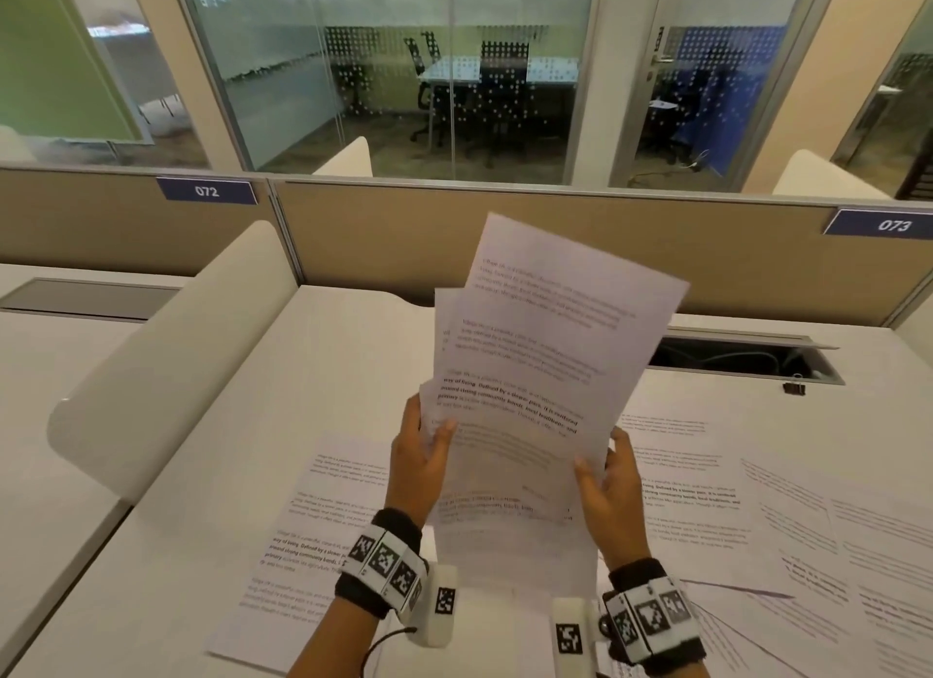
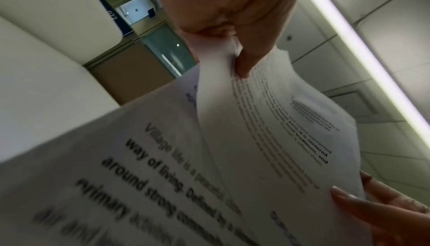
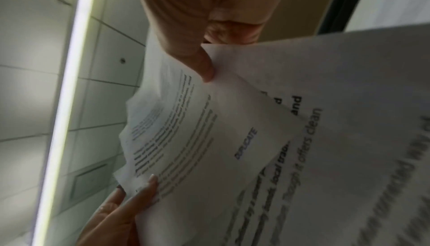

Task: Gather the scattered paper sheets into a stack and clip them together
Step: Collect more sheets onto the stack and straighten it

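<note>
Both hands hold a fanned bundle of printed sheets upright above the desk. My left hand pinches its lower left edge, thumb on the front. My right hand pinches the lower right edge the same way. In the left wrist view the thumb presses on the sheets. The right wrist view shows the thumb on the bundle. More sheets lie flat on the desk at the left and right. A black binder clip stands at the far right.
The white desk has a curved white divider on its left and a tan partition behind. An open cable slot sits at the back right, just behind the clip. Further sheets overlap at the right edge.
</note>
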A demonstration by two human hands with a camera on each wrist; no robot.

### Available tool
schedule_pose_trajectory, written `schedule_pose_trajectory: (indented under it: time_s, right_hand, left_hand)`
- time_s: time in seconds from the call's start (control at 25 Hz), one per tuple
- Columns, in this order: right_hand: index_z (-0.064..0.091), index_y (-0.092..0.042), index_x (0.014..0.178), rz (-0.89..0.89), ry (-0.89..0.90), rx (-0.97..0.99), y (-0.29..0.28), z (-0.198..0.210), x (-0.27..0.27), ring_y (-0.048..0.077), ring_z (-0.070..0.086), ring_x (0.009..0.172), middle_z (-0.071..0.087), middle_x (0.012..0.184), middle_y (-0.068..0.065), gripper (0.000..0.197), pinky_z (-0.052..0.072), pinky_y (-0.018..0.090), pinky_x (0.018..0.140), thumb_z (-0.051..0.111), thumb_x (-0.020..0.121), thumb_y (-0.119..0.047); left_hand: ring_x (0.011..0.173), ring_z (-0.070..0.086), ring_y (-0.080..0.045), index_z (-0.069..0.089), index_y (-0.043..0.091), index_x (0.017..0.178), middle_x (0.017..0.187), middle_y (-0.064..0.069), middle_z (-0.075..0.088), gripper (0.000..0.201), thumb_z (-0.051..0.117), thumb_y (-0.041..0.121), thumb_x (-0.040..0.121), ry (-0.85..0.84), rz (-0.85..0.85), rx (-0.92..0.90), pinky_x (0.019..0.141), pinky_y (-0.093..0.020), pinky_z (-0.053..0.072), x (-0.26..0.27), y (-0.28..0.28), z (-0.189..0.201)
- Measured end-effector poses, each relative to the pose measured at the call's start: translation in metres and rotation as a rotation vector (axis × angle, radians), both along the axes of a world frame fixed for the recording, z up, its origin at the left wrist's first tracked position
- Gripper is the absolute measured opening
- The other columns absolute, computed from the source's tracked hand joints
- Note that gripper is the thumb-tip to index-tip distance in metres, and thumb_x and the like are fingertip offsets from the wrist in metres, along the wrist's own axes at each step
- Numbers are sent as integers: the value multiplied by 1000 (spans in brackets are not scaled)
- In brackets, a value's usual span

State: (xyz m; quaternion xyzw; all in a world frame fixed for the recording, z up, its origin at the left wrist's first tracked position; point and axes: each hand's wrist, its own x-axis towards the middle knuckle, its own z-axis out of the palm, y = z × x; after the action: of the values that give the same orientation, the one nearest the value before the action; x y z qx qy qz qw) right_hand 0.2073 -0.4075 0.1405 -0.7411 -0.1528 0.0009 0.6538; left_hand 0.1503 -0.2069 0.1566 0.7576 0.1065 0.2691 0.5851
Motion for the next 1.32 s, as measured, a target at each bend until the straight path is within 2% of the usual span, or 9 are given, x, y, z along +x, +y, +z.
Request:
schedule_pose_trajectory:
  time_s: [0.2,0.28,0.48,0.6,0.76,0.88,1.04,1.2,1.32]
  right_hand:
    - [39,-19,115,-24,-21,114,7,5,2,12,58,101,55,106,-6,38,53,32,79,59,83,-17]
    - [41,-18,115,-28,-2,98,8,-4,-2,11,57,101,56,107,-6,41,55,26,78,60,80,-27]
    - [50,-18,104,-31,77,17,9,-28,-13,14,57,91,58,94,-13,24,50,2,62,56,84,-5]
    - [52,-25,95,-13,88,-46,9,-37,-14,16,59,89,59,90,-14,21,50,7,60,53,86,-6]
    - [55,-12,100,-14,94,-7,15,-35,-12,19,62,90,62,92,-8,16,53,7,66,55,85,-5]
    - [53,-14,110,33,137,56,28,-30,-14,14,63,94,63,103,-4,28,58,21,73,57,84,-6]
    - [47,-22,113,160,291,34,55,-40,-21,14,60,100,61,111,-1,34,54,34,85,57,84,-7]
    - [43,-19,115,312,531,-99,87,-67,-33,18,64,90,62,112,14,34,58,28,57,52,86,-4]
    - [43,-18,114,358,624,-166,110,-85,-47,23,64,91,61,113,15,34,56,26,52,51,85,-2]
  left_hand:
    - [89,60,5,35,43,105,101,17,53,34,57,36,79,-85,7,-96,67,-15,57,-7,-8,9]
    - [92,57,6,34,43,105,103,17,50,39,61,28,81,-48,15,-148,67,-8,53,-9,-14,-8]
    - [99,58,-7,33,43,107,107,10,53,45,58,15,85,61,21,-169,66,-13,55,-8,-21,-51]
    - [97,58,-7,33,43,107,106,13,53,42,54,13,87,94,35,-142,66,-12,55,-5,-19,-60]
    - [95,60,-4,36,28,116,105,10,55,38,53,10,88,86,32,-57,69,-10,54,-2,-3,-47]
    - [92,62,-5,41,17,121,104,9,59,34,53,15,89,149,24,-26,67,-11,55,-7,27,-33]
    - [84,65,-13,54,37,100,96,8,65,20,56,21,87,300,-23,27,70,-24,55,-27,78,-34]
    - [85,57,-17,58,24,103,100,-4,62,19,55,14,87,517,97,69,80,-31,50,-51,119,-56]
    - [92,55,-19,58,10,114,109,-7,60,27,56,16,87,679,172,133,85,-33,46,-67,143,-80]
